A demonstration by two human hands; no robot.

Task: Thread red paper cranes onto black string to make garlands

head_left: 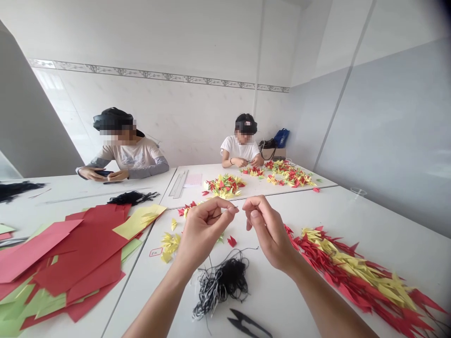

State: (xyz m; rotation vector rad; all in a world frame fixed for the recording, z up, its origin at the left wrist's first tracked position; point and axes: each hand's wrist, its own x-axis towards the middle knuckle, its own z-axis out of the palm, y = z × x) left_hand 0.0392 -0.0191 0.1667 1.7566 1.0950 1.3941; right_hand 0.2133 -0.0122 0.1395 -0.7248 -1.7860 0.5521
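Note:
My left hand is raised over the table with thumb and forefinger pinched together. A thin dark strand, seemingly black thread, shows at its fingertips and below the palm. Close beside it, a small gap apart, my right hand has its fingers curled and thumb pressed in; whatever it holds is too small to make out. Under both hands lies a tangled bundle of black thread. Black thread snips rest in front of it. A red folded paper piece and yellow folded paper pieces lie behind and left.
Strings of red and yellow folded paper stretch along the right. Red paper sheets cover the left table. Farther back are a paper-piece pile, a ruler and more black thread. Two people sit across, hands busy.

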